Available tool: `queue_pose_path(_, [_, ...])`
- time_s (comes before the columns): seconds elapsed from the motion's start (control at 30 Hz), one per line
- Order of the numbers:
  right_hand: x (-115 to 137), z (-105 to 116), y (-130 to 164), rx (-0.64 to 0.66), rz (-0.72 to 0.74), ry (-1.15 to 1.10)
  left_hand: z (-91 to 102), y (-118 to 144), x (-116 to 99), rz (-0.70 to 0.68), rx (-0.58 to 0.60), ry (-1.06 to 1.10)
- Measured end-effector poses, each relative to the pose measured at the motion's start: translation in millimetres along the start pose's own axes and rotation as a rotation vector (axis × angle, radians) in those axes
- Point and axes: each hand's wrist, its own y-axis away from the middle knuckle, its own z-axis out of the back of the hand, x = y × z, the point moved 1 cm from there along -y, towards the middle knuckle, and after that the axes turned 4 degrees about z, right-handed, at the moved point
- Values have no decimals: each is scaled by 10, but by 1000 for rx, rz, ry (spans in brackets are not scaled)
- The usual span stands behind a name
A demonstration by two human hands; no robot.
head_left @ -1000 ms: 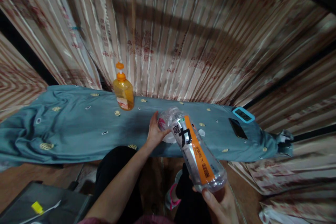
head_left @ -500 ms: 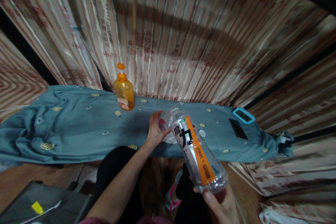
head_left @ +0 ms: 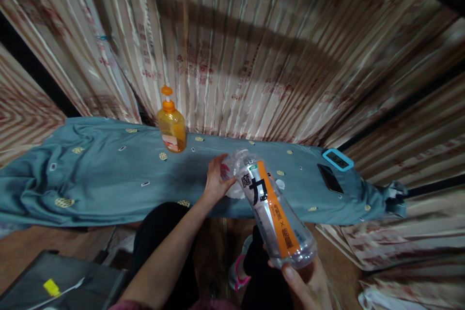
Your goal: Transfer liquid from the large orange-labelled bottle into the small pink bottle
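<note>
1. Your right hand point(head_left: 308, 283) cups the base of the clear drink bottle point(head_left: 271, 206), tilted over the teal cloth point(head_left: 109, 179).
2. Your left hand point(head_left: 214, 181) pinches its neck end; the cap is hidden.
3. It looks light, thin-walled and slippery: grip the labelled middle.
4. Its contents are unclear.

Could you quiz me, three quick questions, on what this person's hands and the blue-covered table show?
1. True or false: the clear bottle stands upright on the blue cloth.
2. Which hand grips the bottle's base?
3. What colour is the pump bottle: A green, B orange, C white?

Key: 1 false, it is tilted in the air. 2 the right hand; the left hand is at its neck. 3 B.
</note>
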Motion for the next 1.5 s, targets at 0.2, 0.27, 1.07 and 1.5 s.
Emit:
queue_pose_path(0.2, [56,-55,41,5,6,-1,8,-1,7,-2,10,-9])
queue_pose_path(0.27, [93,-82,60,-1,9,-2,28,5,2,-3,23,5])
queue_pose_path(1.07, [-17,103,-7,38,19,80,183,-60,-90,32,48,56])
queue_pose_path(1.5, [-58,188,-18,85,-15,42,192,-72,-144,28,35,80])
